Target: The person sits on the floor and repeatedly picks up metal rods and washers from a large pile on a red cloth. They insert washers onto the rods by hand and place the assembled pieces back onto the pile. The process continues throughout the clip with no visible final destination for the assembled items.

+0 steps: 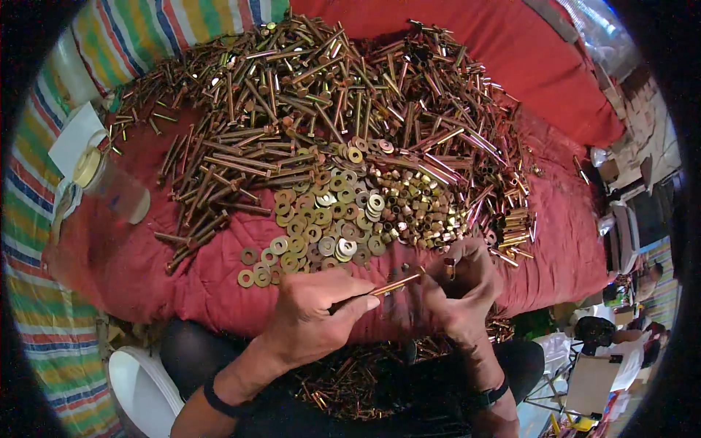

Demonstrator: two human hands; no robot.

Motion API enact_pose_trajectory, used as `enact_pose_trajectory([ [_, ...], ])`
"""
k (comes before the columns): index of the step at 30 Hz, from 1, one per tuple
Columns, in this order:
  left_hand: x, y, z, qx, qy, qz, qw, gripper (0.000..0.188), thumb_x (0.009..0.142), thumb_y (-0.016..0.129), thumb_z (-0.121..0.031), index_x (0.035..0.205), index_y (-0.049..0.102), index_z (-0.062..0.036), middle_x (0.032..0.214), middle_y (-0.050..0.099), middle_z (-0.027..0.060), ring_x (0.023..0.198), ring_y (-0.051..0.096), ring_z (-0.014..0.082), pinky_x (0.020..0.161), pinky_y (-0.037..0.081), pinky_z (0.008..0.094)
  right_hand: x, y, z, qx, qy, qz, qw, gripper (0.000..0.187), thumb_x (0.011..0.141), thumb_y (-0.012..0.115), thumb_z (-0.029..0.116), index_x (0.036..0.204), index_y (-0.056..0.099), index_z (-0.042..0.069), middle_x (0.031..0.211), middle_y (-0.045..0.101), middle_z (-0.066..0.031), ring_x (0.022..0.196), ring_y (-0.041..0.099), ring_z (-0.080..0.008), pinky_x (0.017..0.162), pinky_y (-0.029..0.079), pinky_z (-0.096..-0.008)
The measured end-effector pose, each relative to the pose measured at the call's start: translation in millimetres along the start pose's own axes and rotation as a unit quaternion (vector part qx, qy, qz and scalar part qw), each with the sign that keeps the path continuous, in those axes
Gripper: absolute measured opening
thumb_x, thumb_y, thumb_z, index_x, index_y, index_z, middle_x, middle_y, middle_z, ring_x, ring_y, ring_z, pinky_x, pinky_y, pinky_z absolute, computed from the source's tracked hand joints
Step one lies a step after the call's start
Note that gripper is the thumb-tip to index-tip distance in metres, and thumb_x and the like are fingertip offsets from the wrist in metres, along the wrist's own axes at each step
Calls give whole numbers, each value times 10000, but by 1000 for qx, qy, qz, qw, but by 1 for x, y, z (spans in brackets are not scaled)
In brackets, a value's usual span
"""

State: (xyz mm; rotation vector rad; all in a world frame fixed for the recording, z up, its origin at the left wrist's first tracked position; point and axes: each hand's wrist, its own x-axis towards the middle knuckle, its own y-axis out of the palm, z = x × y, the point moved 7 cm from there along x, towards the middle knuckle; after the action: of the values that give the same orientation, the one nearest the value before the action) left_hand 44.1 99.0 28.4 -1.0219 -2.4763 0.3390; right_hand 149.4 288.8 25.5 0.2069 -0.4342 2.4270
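My left hand (325, 306) pinches a thin brass-coloured bolt (394, 285) between thumb and fingers. The bolt points right, and its far end reaches the fingertips of my right hand (464, 296). Those fingers are curled, with a small shiny metal piece (449, 269) among them; its exact kind is hard to make out. Just beyond both hands lies a spread of flat washers (314, 233), gold and grey. To their right sits a heap of small brass-coloured nuts (416, 208), close above my right hand.
A large pile of bolts (314, 80) covers the far part of the red padded cloth (117, 255). More metal pieces (343, 383) lie in my lap. At the left are a clear plastic jar (113, 186) and striped sheeting (51, 321). A white stool (142, 383) stands lower left.
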Motion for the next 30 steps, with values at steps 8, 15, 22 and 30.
enact_pose_trajectory([
  [8, -5, 7, -10, 105, 88, 0, 991, 155, 831, 806, -50, 980, 785, -16, 792, 719, 135, 666, 698, 282, 581, 537, 364, -16, 16, 30, -190, -157, 161, 956, 377, 758, 787, -42, 1056, 570, 36, 960, 662, -55, 778, 621, -84, 659, 516, -268],
  [15, 1, -3, 18, -129, -61, -16, 990, 116, 867, 799, -58, 956, 791, 16, 845, 758, 93, 702, 694, 154, 639, 532, 294, 7, -5, 13, 228, 113, 72, 965, 229, 984, 652, 133, 1161, 591, 0, 984, 672, -110, 805, 666, -208, 782, 554, -323],
  [22, -5, 14, 26, -289, -216, 12, 932, 137, 915, 764, -46, 1011, 788, 48, 831, 741, 68, 633, 645, 86, 560, 509, 238, 17, 6, 0, 399, 85, -32, 913, 340, 1058, 592, 170, 1323, 544, -36, 1244, 665, -182, 1184, 678, -325, 1113, 487, -499],
  [30, -6, 20, 27, -330, -222, 20, 917, 142, 942, 737, -57, 1021, 783, 53, 838, 743, 87, 631, 655, 105, 572, 526, 243, 16, 39, 5, 430, 125, -44, 893, 464, 1066, 607, 250, 1440, 483, 5, 1290, 666, -163, 1226, 660, -253, 915, 569, -307],
])
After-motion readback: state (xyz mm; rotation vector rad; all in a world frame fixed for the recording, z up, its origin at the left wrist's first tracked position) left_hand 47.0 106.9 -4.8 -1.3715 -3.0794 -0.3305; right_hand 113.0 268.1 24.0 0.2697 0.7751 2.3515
